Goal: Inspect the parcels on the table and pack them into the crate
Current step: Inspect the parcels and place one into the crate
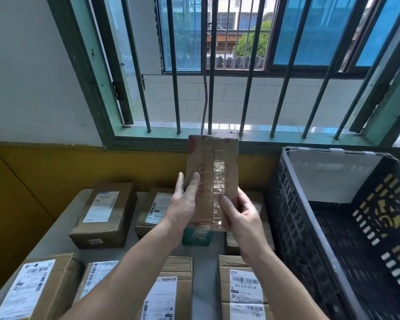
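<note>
Since no parcel shows in the black crate point(296, 218), as far as its floor is visible, packing looks barely started. Crate is on the right, with tall lattice walls and a white sheet point(328, 174) leaning on its far wall. Tabletop point(56, 236) left of it carries the waiting parcels point(104, 215): brown cartons, most label-up, in two rough rows, plus a small green box point(198, 236) mid-table.

Held parcel point(211, 167) is off the tabletop, upright, taped face to camera. It's above the green box, left of the crate and clear of it. Left hand point(183, 209) grips its lower left edge, one digit flat on the front face. Right hand point(240, 215) grips the lower right edge, thumb on the tape, fingers behind. Both are clamped on it, neither free.

Risks, my read:
- Both grips sit on the lower half, so most of the carton stands above the hands. A quick turn could tip it out.
- Right thumb is on glossy tape, so low friction, and it could slide.
- A drop lands on the cartons below.
- Crate's near wall stands high, so too low a carry to the right clips the rim.
- No shipping label faces the camera, so the check is probably unfinished.
</note>
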Motion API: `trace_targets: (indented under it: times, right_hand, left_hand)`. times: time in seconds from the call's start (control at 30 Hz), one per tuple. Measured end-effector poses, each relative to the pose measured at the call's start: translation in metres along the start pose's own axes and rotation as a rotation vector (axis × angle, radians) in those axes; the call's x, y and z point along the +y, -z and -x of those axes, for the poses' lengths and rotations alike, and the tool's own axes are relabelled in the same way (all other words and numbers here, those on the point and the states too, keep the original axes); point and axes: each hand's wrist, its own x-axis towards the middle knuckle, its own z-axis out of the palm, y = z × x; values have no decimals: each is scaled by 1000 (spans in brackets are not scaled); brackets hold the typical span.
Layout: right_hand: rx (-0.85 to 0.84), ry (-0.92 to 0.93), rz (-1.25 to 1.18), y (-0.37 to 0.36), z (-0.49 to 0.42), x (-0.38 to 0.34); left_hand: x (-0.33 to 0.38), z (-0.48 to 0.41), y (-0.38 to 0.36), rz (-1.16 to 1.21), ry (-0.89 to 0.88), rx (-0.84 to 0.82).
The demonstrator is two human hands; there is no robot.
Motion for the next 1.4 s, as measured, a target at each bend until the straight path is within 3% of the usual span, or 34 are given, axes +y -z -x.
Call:
trace_targets:
  times: [0.33,0.57,0.77,0.93,1.13,1.4]
  right_hand:
    - [80,-1,135,3,-7,-3]
    - [-65,32,31,1,0,2]
    - [-12,18,-12,3,-4,-2]
    - [22,43,-40,1,0,3]
    - [52,96,100,9,-1,4]
    - [1,20,177,1,4,-17]
  left_hand:
    - [-7,6,-3,8,9,-55]
    - [6,5,-3,-41,-49,36]
    - [3,8,0,-92,-78,-34]
    - [10,6,-4,-72,-48,15]
    - [12,2,-2,-125,-52,100]
    - [14,12,-7,-81,-52,17]
